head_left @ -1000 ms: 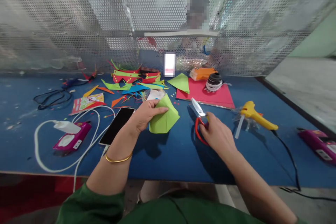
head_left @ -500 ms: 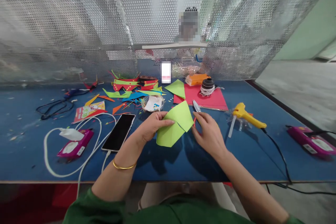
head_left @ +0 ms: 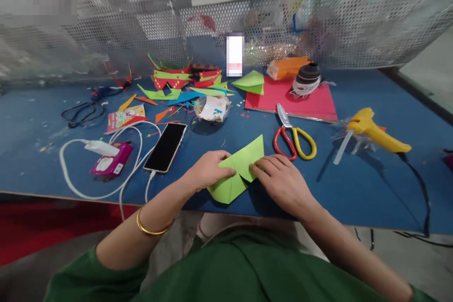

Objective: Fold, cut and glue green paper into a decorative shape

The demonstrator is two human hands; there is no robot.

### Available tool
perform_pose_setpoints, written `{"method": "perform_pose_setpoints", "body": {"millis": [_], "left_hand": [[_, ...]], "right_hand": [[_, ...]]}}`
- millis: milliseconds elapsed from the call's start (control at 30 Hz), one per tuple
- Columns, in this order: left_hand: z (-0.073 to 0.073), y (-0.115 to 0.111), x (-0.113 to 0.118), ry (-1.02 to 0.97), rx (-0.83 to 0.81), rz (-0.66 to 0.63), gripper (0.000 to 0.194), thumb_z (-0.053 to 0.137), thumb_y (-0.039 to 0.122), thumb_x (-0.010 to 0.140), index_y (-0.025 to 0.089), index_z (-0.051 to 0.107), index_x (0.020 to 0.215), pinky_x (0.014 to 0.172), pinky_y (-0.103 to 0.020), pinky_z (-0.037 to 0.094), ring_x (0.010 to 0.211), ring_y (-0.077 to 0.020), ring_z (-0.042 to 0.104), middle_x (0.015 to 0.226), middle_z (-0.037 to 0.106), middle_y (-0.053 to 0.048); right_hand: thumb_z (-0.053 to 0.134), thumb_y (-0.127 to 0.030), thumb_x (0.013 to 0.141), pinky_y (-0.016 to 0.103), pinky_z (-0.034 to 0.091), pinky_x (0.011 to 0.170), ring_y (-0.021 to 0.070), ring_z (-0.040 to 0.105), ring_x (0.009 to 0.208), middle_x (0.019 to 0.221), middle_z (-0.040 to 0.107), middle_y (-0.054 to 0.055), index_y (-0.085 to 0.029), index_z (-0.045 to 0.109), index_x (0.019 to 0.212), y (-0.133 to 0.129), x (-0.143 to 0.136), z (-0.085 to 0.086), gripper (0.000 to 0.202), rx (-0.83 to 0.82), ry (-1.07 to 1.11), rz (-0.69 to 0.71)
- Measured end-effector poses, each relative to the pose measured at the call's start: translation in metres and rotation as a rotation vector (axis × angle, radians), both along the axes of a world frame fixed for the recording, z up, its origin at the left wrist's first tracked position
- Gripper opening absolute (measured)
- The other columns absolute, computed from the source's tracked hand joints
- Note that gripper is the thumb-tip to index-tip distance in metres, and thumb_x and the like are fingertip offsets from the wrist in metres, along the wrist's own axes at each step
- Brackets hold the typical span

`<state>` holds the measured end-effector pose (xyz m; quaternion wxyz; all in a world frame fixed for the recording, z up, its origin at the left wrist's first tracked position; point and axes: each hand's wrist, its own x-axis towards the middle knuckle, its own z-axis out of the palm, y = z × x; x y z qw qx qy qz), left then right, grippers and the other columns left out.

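Note:
A piece of lime-green paper [head_left: 244, 163] with a cut in its lower edge is held between my hands, close to the table's front edge. My left hand [head_left: 208, 170] pinches its left part, thumb on top. On the right side, my right hand [head_left: 279, 179] has its fingers closed on the paper's edge; the thumb is mostly hidden. Just beyond that hand lie scissors [head_left: 290, 127] with one red and one yellow handle, blades pointing away from me and resting near the red sheets.
Red sheets [head_left: 255, 99] carry a black-topped spool of white cord [head_left: 306, 80]. To the right lies a yellow glue gun [head_left: 378, 132]. At left are a phone [head_left: 166, 147], white cable and purple power strip [head_left: 113, 160]. Paper masks [head_left: 171, 80] and scraps lie behind a small bowl [head_left: 213, 109].
My right hand has let go of the scissors, which now lie on the table, and has taken hold of the green paper. The camera has tilted down.

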<state>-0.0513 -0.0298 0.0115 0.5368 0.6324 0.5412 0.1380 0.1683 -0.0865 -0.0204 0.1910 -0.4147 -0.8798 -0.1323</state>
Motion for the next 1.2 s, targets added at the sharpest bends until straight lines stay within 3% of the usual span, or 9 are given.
{"method": "perform_pose_setpoints", "body": {"millis": [100,200,267,333,433,700,900,1200], "left_hand": [[0.003,-0.011,-0.002,0.233,0.192,-0.074,0.036,0.072,0.033,0.074,0.022,0.069,0.108,0.071,-0.031,0.051,0.086,-0.0251,0.069,0.096,0.076,-0.005],[0.009,-0.024,-0.004,0.47,0.556,-0.085,0.046,0.068,0.028,0.082,0.022,0.062,0.127,0.084,-0.039,0.049,0.099,-0.0282,0.066,0.113,0.072,-0.009],[0.009,-0.029,-0.003,0.474,0.794,-0.179,0.032,0.062,0.021,0.088,0.021,0.066,0.12,0.088,-0.041,0.048,0.105,-0.0275,0.063,0.116,0.069,-0.01],[0.006,-0.031,-0.001,0.389,0.88,-0.327,0.02,0.056,0.017,0.093,0.02,0.07,0.108,0.087,-0.038,0.048,0.102,-0.0242,0.062,0.11,0.07,-0.008],[-0.005,-0.029,0.002,0.302,0.807,-0.461,0.014,0.056,0.02,0.095,0.019,0.07,0.096,0.082,-0.034,0.048,0.093,-0.0206,0.062,0.099,0.071,-0.005],[-0.016,-0.02,0.002,0.26,0.727,-0.429,0.006,0.063,0.025,0.092,0.021,0.067,0.092,0.079,-0.033,0.047,0.091,-0.0196,0.061,0.096,0.069,-0.003],[-0.017,-0.015,0.001,0.227,0.698,-0.415,0.006,0.068,0.025,0.089,0.021,0.068,0.093,0.077,-0.032,0.048,0.091,-0.0193,0.062,0.096,0.069,-0.002],[-0.019,-0.015,0.0,0.174,0.672,-0.323,0.004,0.071,0.025,0.086,0.021,0.071,0.087,0.075,-0.029,0.048,0.089,-0.0175,0.065,0.095,0.07,-0.002]], "right_hand": [[0.051,-0.011,0.097,0.035,0.047,0.084,0.0207,0.064,0.088,0.097,0.073,0.009,-0.012,0.07,0.107,-0.007,-0.001,-0.006,0.022,-0.053,0.039,-0.019],[0.049,-0.01,0.097,0.036,0.047,0.086,0.0223,0.065,0.093,0.103,0.073,0.01,-0.01,0.069,0.11,-0.014,-0.002,-0.009,0.024,-0.071,0.056,-0.035],[0.047,-0.01,0.097,0.036,0.048,0.089,0.0238,0.065,0.099,0.108,0.073,0.012,-0.009,0.068,0.113,-0.019,-0.002,-0.01,0.026,-0.083,0.08,-0.054],[0.046,-0.01,0.098,0.037,0.05,0.091,0.0246,0.065,0.104,0.112,0.072,0.014,-0.008,0.067,0.115,-0.024,-0.002,-0.009,0.027,-0.096,0.105,-0.072],[0.045,-0.008,0.097,0.038,0.051,0.093,0.0244,0.065,0.104,0.112,0.072,0.016,-0.006,0.069,0.112,-0.03,-0.002,-0.007,0.028,-0.064,0.123,-0.068],[0.049,-0.01,0.097,0.038,0.043,0.099,0.0213,0.063,0.108,0.109,0.076,0.008,-0.015,0.074,0.104,-0.031,-0.008,0.004,0.026,0.01,0.076,-0.086],[0.044,-0.009,0.098,0.036,0.042,0.084,0.0191,0.063,0.087,0.104,0.075,0.008,-0.013,0.072,0.102,-0.03,-0.01,0.0,0.029,-0.095,0.08,-0.073],[0.056,-0.019,0.097,0.031,0.039,0.068,0.0159,0.061,0.077,0.091,0.071,0.004,-0.019,0.071,0.09,-0.031,-0.017,-0.007,0.016,-0.26,0.361,-0.307]]}}
